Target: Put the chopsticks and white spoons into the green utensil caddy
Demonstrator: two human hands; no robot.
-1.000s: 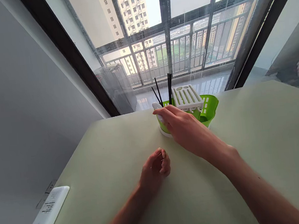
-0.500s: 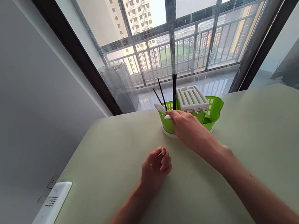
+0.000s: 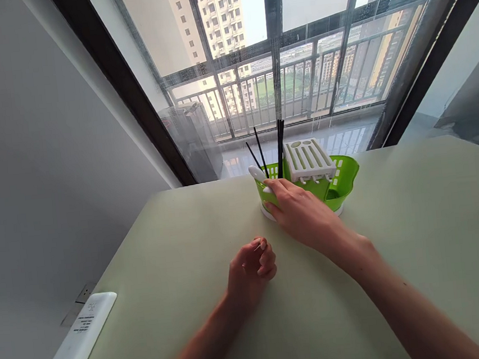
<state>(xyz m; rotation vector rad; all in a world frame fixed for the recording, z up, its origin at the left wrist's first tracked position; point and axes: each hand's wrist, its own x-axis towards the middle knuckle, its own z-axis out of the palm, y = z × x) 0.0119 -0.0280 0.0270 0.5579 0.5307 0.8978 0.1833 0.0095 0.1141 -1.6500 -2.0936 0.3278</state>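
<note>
A green slotted utensil holder point(image 3: 343, 172) stands on a white base at the far side of the pale green table point(image 3: 418, 230). A white slatted insert point(image 3: 309, 160) lies across its top, and black chopsticks point(image 3: 279, 147) stand upright in it. A white spoon point(image 3: 257, 172) leans out over its left rim. My right hand point(image 3: 302, 214) reaches to that rim, with thumb and fingers pinched on the spoon's lower part. My left hand point(image 3: 250, 269) rests on the table nearer me, loosely curled, with a thin pale sliver showing at the fingertips.
A white remote-like device point(image 3: 75, 345) lies at the table's left edge, beside a wall socket point(image 3: 80, 299). Behind the table is a large window with a dark frame point(image 3: 130, 99). A clear plastic-wrapped object point(image 3: 189, 139) stands outside on the balcony.
My right hand has carried the white spoon from in front of the holder up to its left rim, where the spoon now leans. My left hand has stayed put.
</note>
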